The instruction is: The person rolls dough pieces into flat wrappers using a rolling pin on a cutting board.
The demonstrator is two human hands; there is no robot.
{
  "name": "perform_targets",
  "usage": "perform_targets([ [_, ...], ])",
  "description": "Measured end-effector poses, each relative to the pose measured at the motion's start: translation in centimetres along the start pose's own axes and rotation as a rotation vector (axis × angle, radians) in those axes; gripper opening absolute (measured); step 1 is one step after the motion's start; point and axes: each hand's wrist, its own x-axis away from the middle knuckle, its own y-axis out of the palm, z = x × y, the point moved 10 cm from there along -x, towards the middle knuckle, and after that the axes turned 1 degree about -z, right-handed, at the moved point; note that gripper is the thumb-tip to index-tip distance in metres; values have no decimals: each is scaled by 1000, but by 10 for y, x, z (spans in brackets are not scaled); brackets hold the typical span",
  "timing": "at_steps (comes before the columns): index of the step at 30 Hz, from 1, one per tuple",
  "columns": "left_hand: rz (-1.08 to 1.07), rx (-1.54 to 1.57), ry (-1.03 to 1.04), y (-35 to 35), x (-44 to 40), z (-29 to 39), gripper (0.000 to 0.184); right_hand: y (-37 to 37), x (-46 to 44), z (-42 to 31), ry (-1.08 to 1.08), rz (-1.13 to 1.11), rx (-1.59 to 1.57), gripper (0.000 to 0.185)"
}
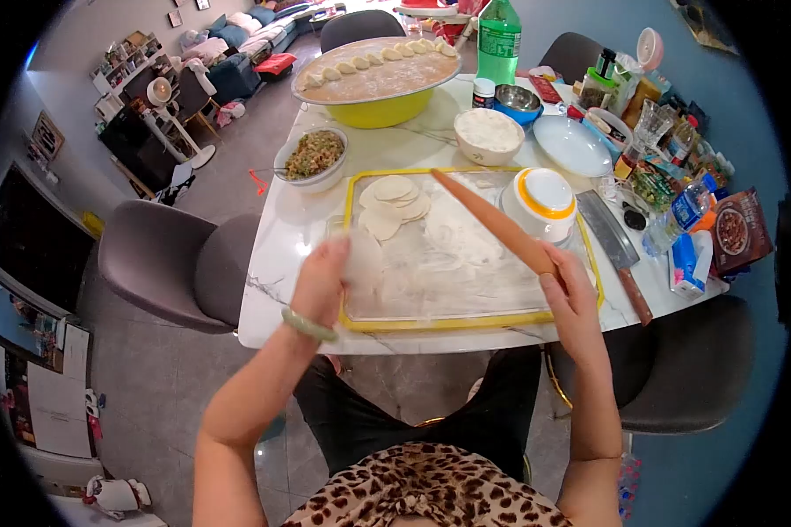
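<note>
My right hand (574, 285) is closed round one end of a wooden rolling pin (492, 221), which slants up and left above the floured board (466, 323) with its yellow rim. Pinched in my left hand (325, 272) is a thin round dumpling wrapper (363, 261), blurred by motion, over the board's left side. Just beyond it lies a small pile of dumpling wrappers (391, 206). An upturned white bowl with an orange band (540, 204) sits at the board's right, close to the rolling pin.
A bowl of filling (315, 156) stands at the left, a bowl of flour (489, 136) behind the board. Further back, a tray (378, 70) bearing a row of dumplings rests on a yellow-green basin (382, 110). A cleaver (608, 230) lies right of the board, near bottles and packets.
</note>
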Motion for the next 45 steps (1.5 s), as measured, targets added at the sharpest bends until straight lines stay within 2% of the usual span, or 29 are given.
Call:
perform_targets([
  [1,99,-36,68,-1,-6,26,35,-8,4,2,40,17,-45,38],
  [3,93,-163,666,7,-22,85,42,-20,12,8,87,44,-90,38],
  [4,88,-351,789,15,-31,96,52,-29,18,11,95,80,-147,38],
  [5,64,-347,786,22,-39,84,52,-41,24,15,107,123,-197,38],
  [7,275,-1171,943,70,-29,64,66,-65,42,12,144,165,-137,37],
  [8,157,-1169,950,94,-19,52,68,-80,48,9,141,203,-87,37],
  [9,127,-1156,961,116,-8,52,68,-94,53,9,132,240,-41,36],
  [10,-137,-1192,950,154,2,37,64,-109,64,32,190,284,-8,38],
  [11,-395,-1220,927,189,11,16,60,-120,75,44,161,362,-91,40],
  [13,-670,-1058,925,243,27,-8,52,-129,86,54,247,427,-318,42],
  [14,-677,-1055,926,263,30,-16,52,-133,90,56,249,432,-314,42],
  [16,-701,-1055,1092,298,42,-19,45,-134,97,63,273,420,-325,41],
  [17,-709,-1056,1091,306,40,-20,45,-135,100,64,277,426,-326,41],
  [19,-783,-1160,961,318,31,-35,40,-135,100,58,221,405,-294,41],
  [22,-737,-1125,1027,307,39,-24,36,-136,101,58,236,403,-263,40],
  [24,-717,-1167,957,285,33,-23,35,-133,100,60,250,390,-250,40],
  [25,-702,-1204,893,270,27,-23,34,-130,100,61,238,381,-261,40],
  [29,-625,-1243,882,182,32,-8,35,-114,96,64,279,348,-293,38],
  [31,-533,-1250,787,135,33,1,37,-100,85,54,272,312,-301,38],
  [32,-523,-1249,785,120,37,3,37,-93,80,50,271,286,-294,38],
  [34,-378,-1304,927,95,52,16,42,-76,70,46,245,236,-287,38],
  [38,-259,-1258,912,69,59,20,53,-35,45,25,188,109,-249,37],
  [41,-221,-1201,787,80,48,3,60,-3,26,2,142,20,-173,36],
  [43,-343,-1336,824,109,50,-13,64,22,17,0,124,-69,-183,37],
  [45,-360,-1352,801,114,49,-25,64,43,14,13,129,-112,-235,38],
])
